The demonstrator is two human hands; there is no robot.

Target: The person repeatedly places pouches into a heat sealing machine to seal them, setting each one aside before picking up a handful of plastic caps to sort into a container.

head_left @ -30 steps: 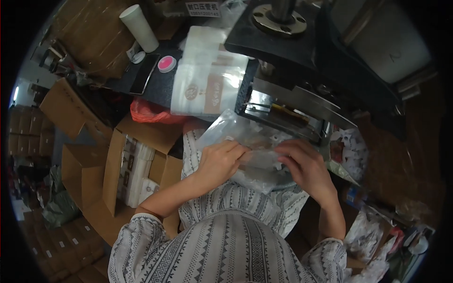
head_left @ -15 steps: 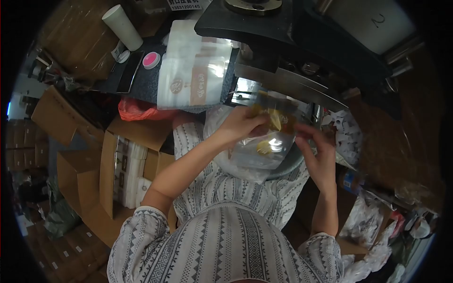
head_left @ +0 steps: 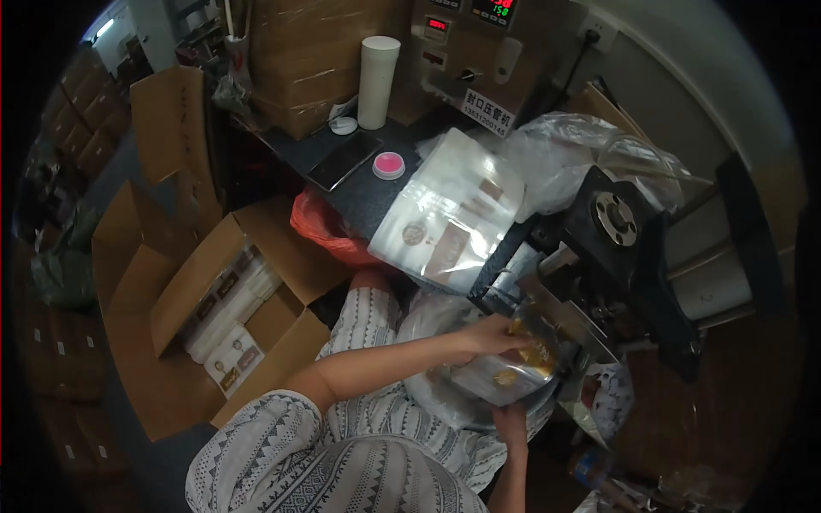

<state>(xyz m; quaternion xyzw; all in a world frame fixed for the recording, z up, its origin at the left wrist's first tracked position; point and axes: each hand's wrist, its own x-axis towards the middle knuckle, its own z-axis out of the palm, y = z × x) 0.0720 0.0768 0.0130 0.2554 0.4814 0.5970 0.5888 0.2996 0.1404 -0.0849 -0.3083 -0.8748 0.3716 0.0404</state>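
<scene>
My left hand [head_left: 491, 336] is closed on the upper part of a clear plastic bag [head_left: 506, 381] with yellow-gold print. That bag hangs tilted over my lap, its top close to the metal jaws of a black press machine [head_left: 611, 224]. Below it, my right hand [head_left: 510, 425] is at the bag's lower edge, its fingers hidden there. Crumpled clear plastic [head_left: 428, 338] spreads over my lap around a round basin, whose rim shows under the bag. A stack of printed pouches [head_left: 451, 209] lies on the table just beyond my left hand.
On the dark table stand a white cup [head_left: 378, 84], a pink-topped tub [head_left: 389, 165] and a phone [head_left: 345, 160]. An open cardboard box [head_left: 278, 318] with printed white packs sits at left, near a red plastic bag [head_left: 323, 224]. Behind is a control box [head_left: 466, 64] with lit displays.
The view has swung left and up, bringing the control box into sight. My left hand still holds the bag; my right hand has moved from its right side to its lower edge.
</scene>
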